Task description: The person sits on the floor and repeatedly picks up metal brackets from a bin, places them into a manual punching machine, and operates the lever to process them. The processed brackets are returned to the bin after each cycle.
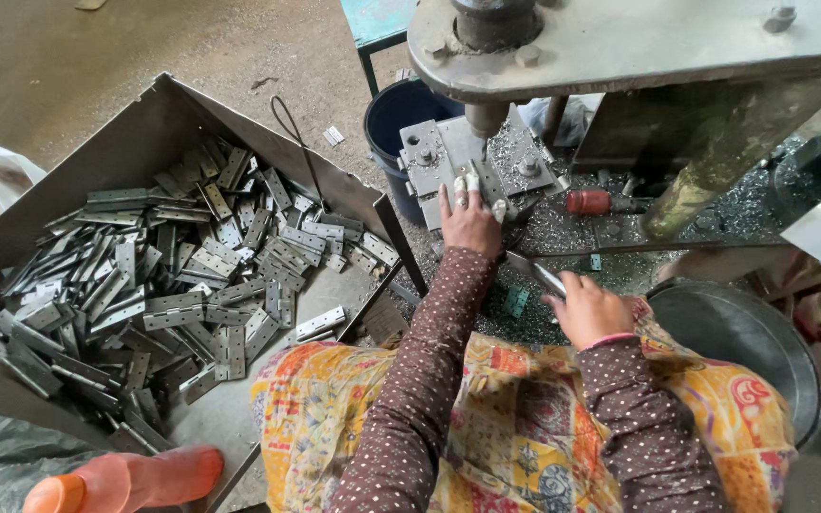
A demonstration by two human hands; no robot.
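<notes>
- Two hands work at a grey metal press (pixel 620 43).
- The left hand (pixel 469 220) lies flat on the grey steel die block (pixel 448 157) under the ram, taped fingers (pixel 466 185) pressed together.
- The right hand (pixel 589 309) pinches a flat grey metal hinge leaf (pixel 536 273) just beside the block's near edge.
- A large sheet-metal tray (pixel 144 123) of loose hinge leaves (pixel 163 285) sits left.

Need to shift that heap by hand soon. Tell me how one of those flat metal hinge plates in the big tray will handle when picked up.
A hinge plate looks like stiff sheet steel, so it probably won't flex. Being thin and flat, it should be light and won't roll. Its bare shiny surface and square edges suggest it may slip or nick fingers; plates overlap in the tray, so neighbours may slide.
</notes>
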